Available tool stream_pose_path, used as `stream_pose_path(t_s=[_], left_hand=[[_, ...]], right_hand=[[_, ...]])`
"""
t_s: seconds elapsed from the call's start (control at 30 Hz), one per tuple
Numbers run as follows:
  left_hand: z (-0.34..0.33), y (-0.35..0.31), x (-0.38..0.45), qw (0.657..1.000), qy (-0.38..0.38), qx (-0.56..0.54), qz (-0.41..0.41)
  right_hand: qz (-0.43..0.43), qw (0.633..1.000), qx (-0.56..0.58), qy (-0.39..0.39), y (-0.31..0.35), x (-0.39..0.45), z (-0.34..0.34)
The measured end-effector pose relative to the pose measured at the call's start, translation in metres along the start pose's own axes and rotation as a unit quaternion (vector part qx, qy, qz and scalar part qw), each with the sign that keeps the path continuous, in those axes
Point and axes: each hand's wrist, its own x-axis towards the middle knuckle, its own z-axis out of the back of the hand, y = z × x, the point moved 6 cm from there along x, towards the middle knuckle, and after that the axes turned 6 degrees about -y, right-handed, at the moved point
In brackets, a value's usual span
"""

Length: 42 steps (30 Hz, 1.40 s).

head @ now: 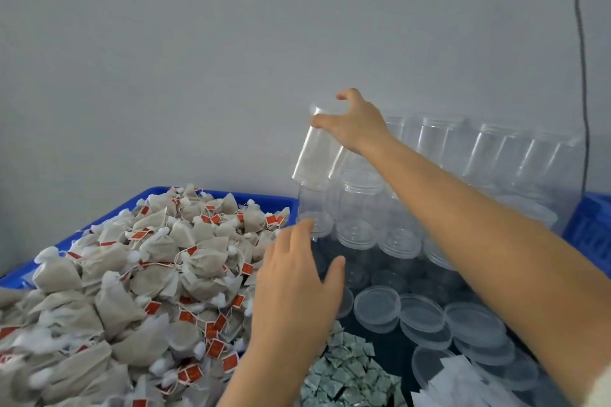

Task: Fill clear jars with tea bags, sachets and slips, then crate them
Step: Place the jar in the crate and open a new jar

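Note:
My right hand (355, 122) grips a clear jar (312, 155) by its top end and holds it tilted above the stacked clear jars (358, 205) at the back. My left hand (297, 287) hovers with straight, relaxed fingers, its fingertips near the lower jars and holding nothing. A blue crate (158, 196) on the left is heaped with tea bags (139, 274) carrying red tags. Small green-grey sachets (347, 370) lie in a pile at the bottom centre. White paper slips (459, 383) sit at the bottom right.
Several clear lids (426, 314) lie flat on the dark table in front of the jars. More jars (515, 158) stand in rows along the grey wall. Another blue crate (591, 225) shows at the right edge, and a black cable (582, 59) hangs down the wall.

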Motion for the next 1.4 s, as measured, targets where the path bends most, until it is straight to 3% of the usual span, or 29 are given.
stream_pose_path(t_s=[0.2, 0.4, 0.47, 0.57, 0.7, 0.8, 0.9, 0.97, 1.03, 1.17, 1.23, 1.33, 1.4], left_hand=[[0.006, -0.027, -0.015, 0.983, -0.028, 0.141, -0.111], [-0.024, -0.045, -0.058, 0.919, 0.003, 0.29, -0.268], [-0.034, -0.048, -0.069, 0.904, 0.022, 0.316, -0.285], [-0.044, -0.052, -0.078, 0.896, 0.023, 0.33, -0.297], [-0.051, -0.059, -0.084, 0.911, 0.033, 0.287, -0.292], [-0.056, -0.05, -0.09, 0.949, 0.109, 0.212, -0.206], [-0.062, -0.032, -0.1, 0.972, 0.2, 0.067, -0.104], [-0.061, -0.025, -0.11, 0.961, 0.27, -0.037, -0.039], [-0.064, -0.019, -0.126, 0.925, 0.347, -0.149, 0.032], [-0.066, -0.033, -0.161, 0.769, 0.473, -0.407, 0.137], [-0.07, -0.038, -0.172, 0.711, 0.493, -0.466, 0.186], [-0.067, -0.047, -0.188, 0.589, 0.504, -0.567, 0.278], [-0.059, -0.057, -0.188, 0.592, 0.477, -0.581, 0.291]], right_hand=[[-0.085, 0.986, 0.124, 0.07, -0.041, -0.115, 0.034], [-0.251, 0.929, 0.232, 0.139, -0.098, -0.207, 0.045], [-0.302, 0.908, 0.248, 0.151, -0.11, -0.23, 0.05], [-0.332, 0.904, 0.224, 0.15, -0.129, -0.25, 0.055], [-0.27, 0.935, 0.182, 0.138, -0.13, -0.258, 0.065], [-0.086, 0.986, 0.098, 0.108, -0.119, -0.258, 0.078], [-0.028, 0.979, 0.047, 0.194, -0.116, -0.268, 0.086], [-0.03, 0.958, 0.053, 0.279, -0.12, -0.274, 0.091], [-0.015, 0.936, 0.061, 0.346, -0.117, -0.279, 0.099], [0.001, 0.894, 0.177, 0.411, -0.108, -0.29, 0.11], [0.007, 0.876, 0.251, 0.413, -0.105, -0.293, 0.108], [0.0, 0.851, 0.342, 0.399, -0.108, -0.294, 0.098], [-0.024, 0.835, 0.4, 0.377, -0.111, -0.292, 0.093]])
